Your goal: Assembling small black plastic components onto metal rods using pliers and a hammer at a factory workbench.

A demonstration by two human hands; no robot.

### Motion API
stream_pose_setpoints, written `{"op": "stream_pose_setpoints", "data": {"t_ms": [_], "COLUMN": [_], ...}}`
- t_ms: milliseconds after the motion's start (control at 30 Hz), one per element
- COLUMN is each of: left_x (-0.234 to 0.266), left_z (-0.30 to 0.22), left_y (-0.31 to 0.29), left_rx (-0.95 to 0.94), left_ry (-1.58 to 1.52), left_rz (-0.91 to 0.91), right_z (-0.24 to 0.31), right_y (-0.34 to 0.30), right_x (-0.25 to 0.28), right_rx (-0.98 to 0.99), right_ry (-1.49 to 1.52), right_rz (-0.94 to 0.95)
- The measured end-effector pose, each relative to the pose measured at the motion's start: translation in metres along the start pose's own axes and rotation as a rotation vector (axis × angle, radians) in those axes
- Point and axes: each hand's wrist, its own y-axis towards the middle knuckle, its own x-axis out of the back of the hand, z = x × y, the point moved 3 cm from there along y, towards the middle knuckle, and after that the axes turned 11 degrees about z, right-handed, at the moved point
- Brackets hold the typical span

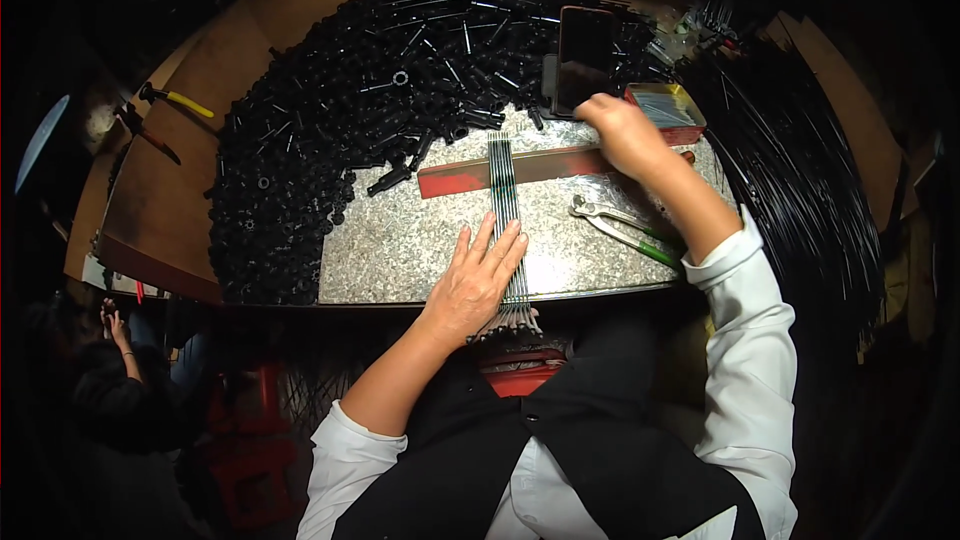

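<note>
My left hand [475,280] lies flat with its fingers stretched out, pressing on a row of thin dark rods [503,185]. The rods lie side by side across a reddish flat bar [455,178], and their near ends stick out past the table edge toward me. My right hand [625,135] hovers above the bar's right part, between a phone [584,60] propped upright and a red box [680,130] of thin pins. Its fingers are curled together and slightly blurred; whatever they hold is too small to make out. Green-handled pincers [620,230] rest on the speckled tabletop below it.
A big heap of black tubular parts [330,130] covers the table's left and far side. Long black rods [800,170] lie bundled on the right. Yellow-handled [180,100] and red-handled [150,135] tools sit at far left. Another person's hand [115,325] shows at lower left.
</note>
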Motion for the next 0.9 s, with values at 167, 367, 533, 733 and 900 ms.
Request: {"op": "stream_pose_setpoints", "data": {"t_ms": [167,367,533,733,900], "left_x": [0.002,0.004,0.003,0.012,0.008], "left_z": [-0.001,-0.002,0.000,-0.003,-0.003], "left_y": [0.001,0.000,-0.001,-0.002,-0.002], "left_rx": [-0.012,-0.009,-0.016,0.000,0.005], "left_ry": [-0.022,-0.083,-0.033,-0.113,-0.059], "left_rz": [0.003,-0.018,-0.027,-0.046,-0.028], "right_z": [0.030,0.032,0.029,0.033,0.033], "right_y": [0.016,0.024,0.024,0.024,0.023], "right_x": [-0.034,-0.040,-0.040,-0.037,-0.037], "right_rx": [0.061,0.046,0.067,0.060,0.054], "right_ry": [-0.070,-0.139,-0.122,-0.147,-0.158], "right_rz": [0.088,0.138,0.100,0.136,0.124]}}
